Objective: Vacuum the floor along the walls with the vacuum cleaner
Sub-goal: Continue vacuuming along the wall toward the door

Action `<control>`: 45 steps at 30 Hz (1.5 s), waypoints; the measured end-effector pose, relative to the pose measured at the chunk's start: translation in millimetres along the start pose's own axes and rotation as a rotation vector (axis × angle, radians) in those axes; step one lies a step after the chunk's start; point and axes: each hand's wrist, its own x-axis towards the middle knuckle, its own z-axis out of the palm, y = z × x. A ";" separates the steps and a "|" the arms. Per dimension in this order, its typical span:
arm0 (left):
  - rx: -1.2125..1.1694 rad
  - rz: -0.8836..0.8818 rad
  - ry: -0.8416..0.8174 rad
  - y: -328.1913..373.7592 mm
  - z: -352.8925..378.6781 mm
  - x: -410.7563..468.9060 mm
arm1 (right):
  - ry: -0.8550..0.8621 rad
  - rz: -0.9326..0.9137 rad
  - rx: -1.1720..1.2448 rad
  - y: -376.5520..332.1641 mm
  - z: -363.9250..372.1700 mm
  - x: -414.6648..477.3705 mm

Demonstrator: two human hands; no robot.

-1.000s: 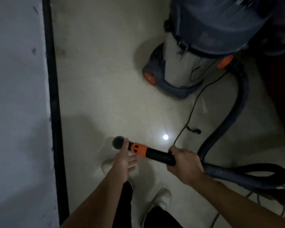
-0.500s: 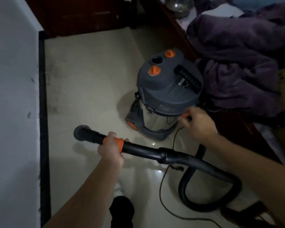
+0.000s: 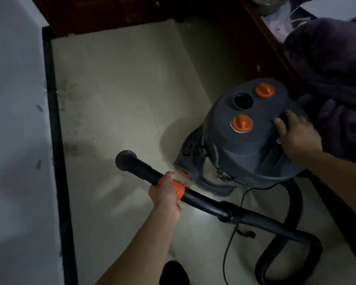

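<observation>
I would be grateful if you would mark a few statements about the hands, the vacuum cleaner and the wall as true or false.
1. The left hand holds the black vacuum wand at its orange collar. True.
2. The right hand also holds the wand. False: it rests on top of the grey drum vacuum cleaner.
3. The wand's open end touches the white wall. False: it is apart from the wall, over the pale tiled floor.
4. Two orange knobs sit on the vacuum's top. True.
</observation>
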 end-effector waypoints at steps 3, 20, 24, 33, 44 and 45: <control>0.038 0.004 -0.012 19.7 21.2 12.9 | 0.012 -0.013 -0.015 -15.9 2.4 4.2; -0.029 0.026 0.089 146.6 99.3 85.3 | 0.157 -0.003 0.093 -200.4 33.1 194.4; -0.069 0.022 0.064 184.4 118.7 113.3 | 0.217 -0.031 0.096 -237.4 39.2 253.6; -0.047 0.050 0.066 244.8 161.9 159.6 | 0.239 -0.105 0.086 -305.6 40.0 352.2; -0.108 -0.006 0.206 267.2 122.0 174.6 | 0.087 -0.109 0.012 -365.5 40.8 366.0; -0.116 -0.004 0.216 269.0 112.2 174.1 | 0.121 -0.165 -0.021 -368.9 44.8 347.3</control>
